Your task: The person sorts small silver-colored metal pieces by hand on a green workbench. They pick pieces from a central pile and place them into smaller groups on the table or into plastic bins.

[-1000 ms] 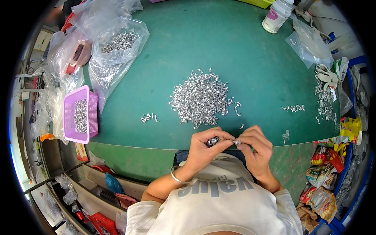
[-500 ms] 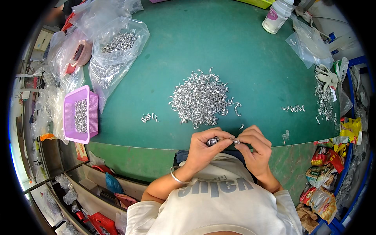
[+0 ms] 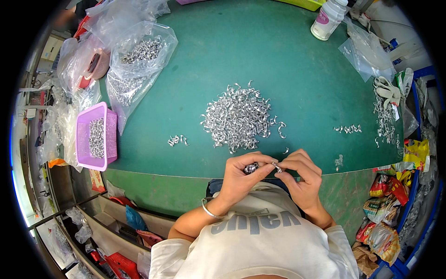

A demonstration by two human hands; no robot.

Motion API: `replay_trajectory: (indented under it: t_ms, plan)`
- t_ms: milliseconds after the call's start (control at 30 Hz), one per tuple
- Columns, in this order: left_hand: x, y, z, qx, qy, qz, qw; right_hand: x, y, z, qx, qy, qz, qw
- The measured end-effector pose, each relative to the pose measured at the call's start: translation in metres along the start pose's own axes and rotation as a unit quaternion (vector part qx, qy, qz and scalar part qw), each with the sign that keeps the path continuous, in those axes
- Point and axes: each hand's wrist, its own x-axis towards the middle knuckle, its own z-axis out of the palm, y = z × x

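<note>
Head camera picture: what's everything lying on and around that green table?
green table: one, round, fills the middle
pile of metal hooks: one, silver, table centre
small hook clusters: a few, silver, left and right of the pile
pink basket: one, holds silver parts, left edge
clear plastic bags: several, some holding metal parts, upper left
white bottle: one, pink label, top right
snack packets: several, red and yellow, lower right
left hand: fingers pinch a small dark metal piece; silver bangle on the wrist
right hand: fingers pinch a small silver part against it
</note>
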Motion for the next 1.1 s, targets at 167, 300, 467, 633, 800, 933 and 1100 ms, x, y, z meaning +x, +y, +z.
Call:
replay_trajectory:
  t_ms: [167,300,467,633,800,933,1100]
  plan:
    - [0.000,0.000,0.000,0.007,0.000,0.012,1.000,0.001,-0.001,0.000,-0.001,-0.005,0.000,1.000]
    - [0.000,0.000,-0.001,0.009,0.000,0.015,1.000,0.001,-0.001,0.000,0.000,-0.005,-0.003,1.000]
    - [-0.001,0.000,-0.002,0.005,-0.001,0.017,1.000,0.000,-0.001,0.001,-0.003,-0.006,-0.003,1.000]
    - [-0.002,-0.001,-0.002,0.006,0.002,0.018,1.000,0.000,-0.002,0.002,-0.005,-0.009,-0.003,1.000]
    - [-0.002,0.001,-0.002,0.006,0.001,0.012,1.000,0.000,-0.001,0.001,-0.010,-0.008,-0.002,1.000]
    - [-0.002,0.002,-0.002,0.002,0.001,0.008,1.000,0.000,0.000,0.002,-0.015,-0.005,-0.007,1.000]
    - [-0.003,0.001,-0.011,0.045,0.058,-0.012,0.997,0.004,0.006,0.002,-0.054,-0.044,0.016,0.997]
